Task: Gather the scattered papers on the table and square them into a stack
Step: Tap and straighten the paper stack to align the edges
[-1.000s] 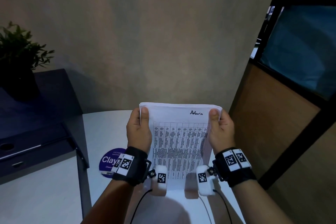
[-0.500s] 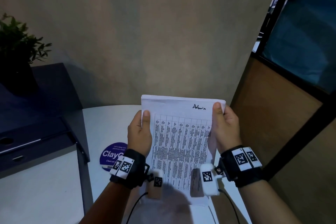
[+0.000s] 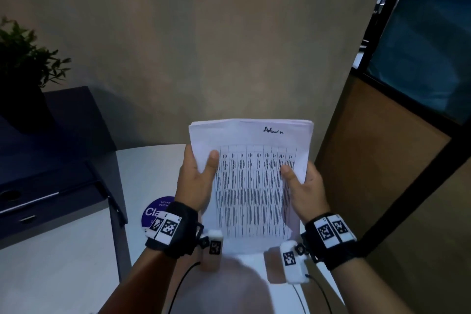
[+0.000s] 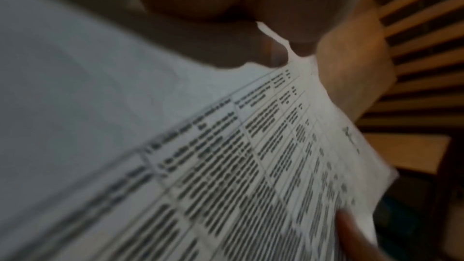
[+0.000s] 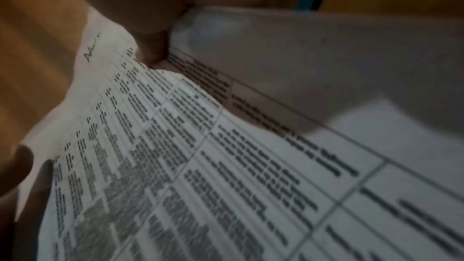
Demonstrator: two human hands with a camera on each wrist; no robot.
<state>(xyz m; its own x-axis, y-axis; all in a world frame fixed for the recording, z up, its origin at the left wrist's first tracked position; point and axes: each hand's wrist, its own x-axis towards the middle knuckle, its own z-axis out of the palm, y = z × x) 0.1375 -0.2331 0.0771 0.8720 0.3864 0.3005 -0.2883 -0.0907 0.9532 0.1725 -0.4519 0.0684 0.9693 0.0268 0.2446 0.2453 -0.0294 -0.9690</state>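
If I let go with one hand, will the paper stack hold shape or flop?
Probably flops: the paper stack is thin, and its edge waves beside the right hand in the right wrist view. Likely light; only thumbs press its front. Sheets may slide apart, since the top edges look slightly fanned; keep the left hand on.

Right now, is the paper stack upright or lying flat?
Upright: the paper stack stands between left hand and right hand, gripped at its side edges.

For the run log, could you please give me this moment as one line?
phase: squaring | paper stack: upright over table | left hand: grips left edge | right hand: grips right edge
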